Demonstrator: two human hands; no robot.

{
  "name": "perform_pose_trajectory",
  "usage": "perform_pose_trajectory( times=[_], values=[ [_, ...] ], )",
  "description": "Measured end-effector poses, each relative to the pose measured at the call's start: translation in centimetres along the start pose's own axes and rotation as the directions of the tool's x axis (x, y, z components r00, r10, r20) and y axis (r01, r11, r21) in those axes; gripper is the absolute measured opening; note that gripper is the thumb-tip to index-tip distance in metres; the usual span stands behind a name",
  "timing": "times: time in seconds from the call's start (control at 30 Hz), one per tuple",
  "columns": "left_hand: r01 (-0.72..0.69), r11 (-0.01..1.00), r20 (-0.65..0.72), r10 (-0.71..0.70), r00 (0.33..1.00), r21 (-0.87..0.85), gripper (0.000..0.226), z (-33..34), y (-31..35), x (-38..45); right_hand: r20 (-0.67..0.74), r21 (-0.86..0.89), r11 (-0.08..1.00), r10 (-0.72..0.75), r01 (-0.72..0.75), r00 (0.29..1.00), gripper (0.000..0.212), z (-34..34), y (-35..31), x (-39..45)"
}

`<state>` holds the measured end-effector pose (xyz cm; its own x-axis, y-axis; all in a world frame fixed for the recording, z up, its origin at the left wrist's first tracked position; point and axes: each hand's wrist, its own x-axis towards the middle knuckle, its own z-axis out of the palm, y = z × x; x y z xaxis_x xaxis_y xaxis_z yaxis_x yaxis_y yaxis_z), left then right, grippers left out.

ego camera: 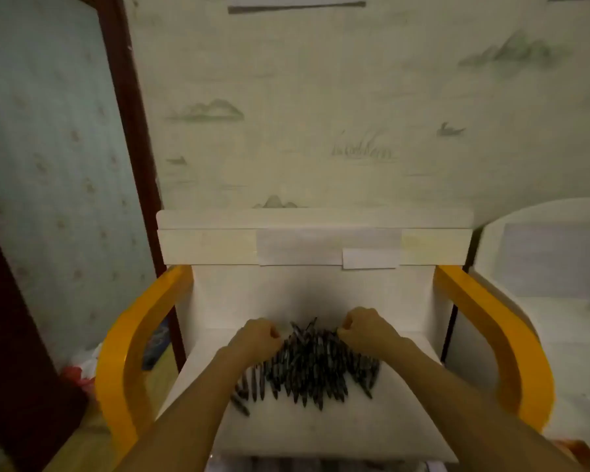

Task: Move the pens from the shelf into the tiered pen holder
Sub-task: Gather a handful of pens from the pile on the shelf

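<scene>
- pens (315, 364): a dense heap of dark pens lies on the white shelf (321, 427), mostly lined up front to back, a few strays at the near left edge
- left hand (258, 338): set at the far left of the heap, fingers curled under; they appear to close on pen ends, though the contact itself is hidden by the knuckles
- right hand (365, 327): set at the far right of the heap, fingers likewise curled and drawn together; whether it pinches pens or only rakes them i cannot tell
- tiered pen holder: not in view
- surroundings: yellow side rails (126, 338) flank the shelf; a white back panel (314, 245) with paper patches stands behind it
- step in hand, as judged: gathering a bunch from the heap, the transfer not yet begun
- next move, as judged: a firm two-sided hold on a manageable bundle, a level lift clear of the rails, then locating the holder; loose strays are liable to slip or roll off the near edge
</scene>
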<state>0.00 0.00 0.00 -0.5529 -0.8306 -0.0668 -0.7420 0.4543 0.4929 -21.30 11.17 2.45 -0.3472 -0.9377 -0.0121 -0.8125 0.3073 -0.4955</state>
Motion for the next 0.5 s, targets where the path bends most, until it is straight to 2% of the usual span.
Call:
perform_pose_trajectory(
  times=[0.07,0.17,0.23,0.3,0.37,0.43,0.5],
  values=[
    [0.016,0.997,0.009,-0.015,1.000,-0.073,0.015,0.9,-1.2,2.8,0.022,0.074,0.997,0.032,-0.034,0.999,0.032,1.2,0.5,2.7],
    [0.072,0.992,0.053,-0.067,0.996,-0.106,0.018,2.3,-2.4,6.5,0.023,0.088,0.992,0.092,-0.094,0.995,0.038,2.7,1.3,5.4],
    [0.100,0.989,0.030,-0.098,0.995,-0.111,0.023,3.2,-2.4,8.8,-0.007,0.093,0.987,0.131,-0.129,0.991,0.040,3.5,2.1,6.6],
    [0.110,0.986,0.012,-0.109,0.994,-0.128,0.024,3.8,-1.6,10.3,-0.014,0.091,0.981,0.176,-0.174,0.984,0.039,3.9,2.9,7.0],
    [0.133,0.974,0.065,-0.123,0.990,-0.183,0.026,4.6,-0.4,11.4,-0.026,0.094,0.973,0.213,-0.209,0.977,0.033,4.1,3.8,7.2],
    [0.199,0.951,0.141,-0.169,0.976,-0.238,0.054,5.7,0.0,12.7,-0.039,0.104,0.968,0.234,-0.229,0.971,0.029,4.3,4.4,7.0],
    [0.279,0.938,0.182,-0.244,0.953,-0.203,0.086,6.8,-0.1,14.2,-0.064,0.120,0.964,0.244,-0.235,0.968,0.029,4.4,4.9,6.6]
  ],
)
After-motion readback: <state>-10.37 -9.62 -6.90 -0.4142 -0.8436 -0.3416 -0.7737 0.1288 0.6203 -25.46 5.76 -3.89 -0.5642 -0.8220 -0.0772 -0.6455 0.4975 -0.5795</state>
